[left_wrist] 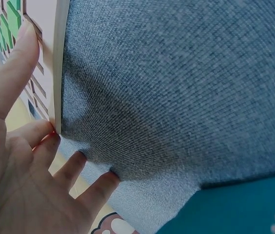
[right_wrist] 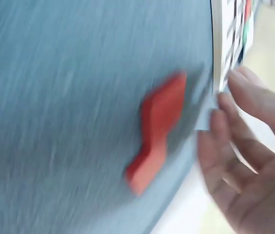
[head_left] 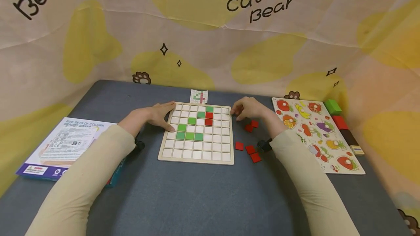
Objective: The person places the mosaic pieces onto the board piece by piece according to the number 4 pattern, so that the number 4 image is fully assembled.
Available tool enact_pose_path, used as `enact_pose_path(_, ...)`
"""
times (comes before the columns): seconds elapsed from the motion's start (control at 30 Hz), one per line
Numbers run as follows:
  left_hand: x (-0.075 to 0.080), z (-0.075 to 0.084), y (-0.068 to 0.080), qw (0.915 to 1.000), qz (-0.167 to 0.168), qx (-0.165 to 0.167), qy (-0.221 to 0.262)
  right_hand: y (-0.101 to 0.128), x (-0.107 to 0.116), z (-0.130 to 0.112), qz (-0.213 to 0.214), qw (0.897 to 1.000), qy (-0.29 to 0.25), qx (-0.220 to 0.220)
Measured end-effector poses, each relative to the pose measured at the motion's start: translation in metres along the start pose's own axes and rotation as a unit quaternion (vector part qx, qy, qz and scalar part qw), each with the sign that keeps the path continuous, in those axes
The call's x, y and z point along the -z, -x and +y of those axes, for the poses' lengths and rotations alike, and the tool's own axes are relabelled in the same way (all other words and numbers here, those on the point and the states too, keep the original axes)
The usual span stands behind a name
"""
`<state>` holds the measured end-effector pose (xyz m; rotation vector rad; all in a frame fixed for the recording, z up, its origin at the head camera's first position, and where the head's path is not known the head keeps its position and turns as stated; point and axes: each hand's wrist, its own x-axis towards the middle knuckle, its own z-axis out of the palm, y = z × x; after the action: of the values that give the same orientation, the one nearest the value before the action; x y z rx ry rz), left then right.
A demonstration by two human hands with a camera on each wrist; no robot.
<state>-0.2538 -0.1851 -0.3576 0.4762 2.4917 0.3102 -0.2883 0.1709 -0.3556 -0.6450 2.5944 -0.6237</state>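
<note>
A wooden grid board [head_left: 196,161] lies mid-table, filled with white tiles, several green tiles [head_left: 189,136] and two red tiles [head_left: 208,118]. My left hand [head_left: 162,116] rests flat at the board's left edge; in the left wrist view its thumb [left_wrist: 10,73] lies on the board [left_wrist: 59,58] and the fingers touch the cloth beside it. My right hand [head_left: 244,107] hovers at the board's upper right corner with loosely bent fingers [right_wrist: 247,161] and nothing seen in it. Loose red tiles [head_left: 251,125] lie just right of the board, blurred in the right wrist view [right_wrist: 159,131].
More red tiles [head_left: 247,150] lie nearer the front. A pattern card [head_left: 199,96] sits behind the board. A fruit peg puzzle [head_left: 347,168] and coloured blocks [head_left: 333,106] are at the right, a printed box [head_left: 63,145] at the left. Cloth walls surround the grey table.
</note>
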Motion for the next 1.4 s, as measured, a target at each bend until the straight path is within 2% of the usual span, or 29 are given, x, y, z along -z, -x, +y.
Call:
enact_pose_path(0.07,0.000,0.000,0.000,1.0000,0.000,0.001,0.000,0.005,0.006,0.011,-0.031,0.999,-0.015,-0.027)
enact_pose_path(0.17,0.000,0.000,0.000,1.0000,0.000,0.001,-0.001,0.010,0.013,0.026,-0.077,0.995,-0.042,-0.043)
enact_pose_path(0.33,-0.001,-0.001,-0.001,1.0000,0.001,0.000,0.000,0.014,0.015,0.038,-0.141,0.988,-0.060,-0.028)
enact_pose_path(0.47,-0.001,-0.001,-0.001,1.0000,0.002,0.000,-0.001,0.015,0.013,0.040,-0.154,0.987,-0.045,-0.005)
enact_pose_path(0.67,0.000,0.000,-0.001,1.0000,0.003,-0.001,-0.001,0.016,0.010,0.038,-0.129,0.991,-0.039,-0.004)
enact_pose_path(0.83,-0.001,0.001,0.000,1.0000,0.004,0.000,-0.003,0.015,0.007,0.040,-0.090,0.996,-0.012,-0.013)
enact_pose_path(1.03,-0.001,0.000,-0.001,1.0000,0.003,0.003,-0.003,0.014,0.004,0.034,-0.010,0.999,0.011,-0.032)
enact_pose_path(1.2,-0.001,0.000,-0.001,1.0000,0.002,0.002,-0.001,0.009,-0.004,0.016,0.070,0.997,-0.029,-0.012)
enact_pose_path(1.3,-0.001,0.000,-0.001,1.0000,0.001,0.003,0.001,0.004,-0.012,-0.003,0.085,0.995,-0.060,0.002)
enact_pose_path(1.4,0.000,-0.001,-0.001,1.0000,-0.001,0.003,0.000,-0.002,-0.021,-0.022,0.077,0.995,-0.065,0.017)
